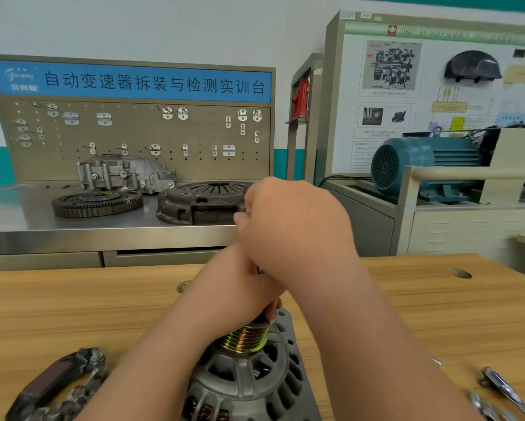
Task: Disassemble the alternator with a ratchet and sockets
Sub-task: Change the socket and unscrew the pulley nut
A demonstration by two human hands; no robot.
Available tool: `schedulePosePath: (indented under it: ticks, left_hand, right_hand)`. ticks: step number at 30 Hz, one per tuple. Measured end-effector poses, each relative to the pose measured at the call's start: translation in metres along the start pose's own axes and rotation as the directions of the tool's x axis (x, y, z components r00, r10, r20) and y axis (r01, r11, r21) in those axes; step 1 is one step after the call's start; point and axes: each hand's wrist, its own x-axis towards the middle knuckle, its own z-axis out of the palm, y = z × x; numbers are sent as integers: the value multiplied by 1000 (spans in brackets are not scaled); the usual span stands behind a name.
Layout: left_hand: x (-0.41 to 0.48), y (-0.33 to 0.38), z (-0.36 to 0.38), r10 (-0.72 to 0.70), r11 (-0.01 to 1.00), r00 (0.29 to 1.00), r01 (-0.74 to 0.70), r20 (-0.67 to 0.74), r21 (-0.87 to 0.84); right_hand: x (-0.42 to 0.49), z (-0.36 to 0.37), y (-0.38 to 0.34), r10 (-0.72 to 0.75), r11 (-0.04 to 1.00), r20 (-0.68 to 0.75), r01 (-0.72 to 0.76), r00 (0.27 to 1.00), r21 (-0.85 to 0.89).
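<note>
Alternator (249, 378) on table (72, 305), pulley (245, 338) up. Left hand (246, 287) grips dark piece (261, 322) atop pulley. Right hand (294, 226) curled above; grasp cannot be told.

Left hand (246, 287) and right hand (294, 229) are bare (forearms too).

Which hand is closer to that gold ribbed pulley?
Left. The left hand is just above the pulley; the right hand is higher up, above the left one.
</note>
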Motion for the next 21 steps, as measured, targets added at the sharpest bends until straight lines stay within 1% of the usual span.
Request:
schedulePosePath:
  ticks: [2,4,5,7,9,10,11,12,14,15,16,17,19,20,21]
  left_hand:
    - [-4,10,-2,55,998,998,-54,-21,29]
    - [-3,7,-3,66,997,997,-67,-34,-24]
    - [-4,8,-4,68,996,998,-69,-14,-51]
    - [-2,4,-5,74,991,997,-72,10,-109]
    - [-3,6,-6,61,994,998,-59,19,-89]
    - [-3,5,-6,61,996,998,-60,16,-71]
    - [-3,5,-5,52,997,999,-52,4,-48]
    - [-3,5,-4,47,999,999,-47,-5,-22]
    - [-3,7,-3,37,999,999,-36,-28,27]
    - [-3,7,-3,25,999,999,-23,-38,45]
    - [-4,7,-2,14,998,999,-12,-44,61]
    - [-4,8,-2,-2,998,999,5,-48,69]
    - [-4,8,-2,-32,996,998,37,-60,79]
    - [-5,8,-2,-47,995,997,52,-61,82]
    - [-5,9,-1,-60,994,996,65,-63,83]
  right_hand:
    - [-3,0,6,-112,992,18,110,994,60]
    - [-5,-1,11,-247,946,37,233,968,225]
    - [-3,-2,14,-314,896,41,281,949,344]
    - [1,-4,23,-449,756,38,357,892,549]
    - [5,-6,32,-555,628,45,383,831,677]
    - [6,-6,35,-585,585,48,380,809,717]
    - [7,-6,37,-597,559,49,371,801,742]
    - [7,-6,38,-587,551,52,351,808,757]
    - [6,-6,36,-520,566,43,306,853,765]
    - [6,-5,32,-470,602,33,294,882,743]
    - [5,-5,27,-419,665,36,279,907,693]
    - [6,-5,21,-371,745,58,260,927,615]
    - [10,-8,8,-270,898,140,197,953,394]
    - [12,-11,3,-214,950,184,160,959,270]
    - [15,-12,-2,-164,978,220,131,962,160]
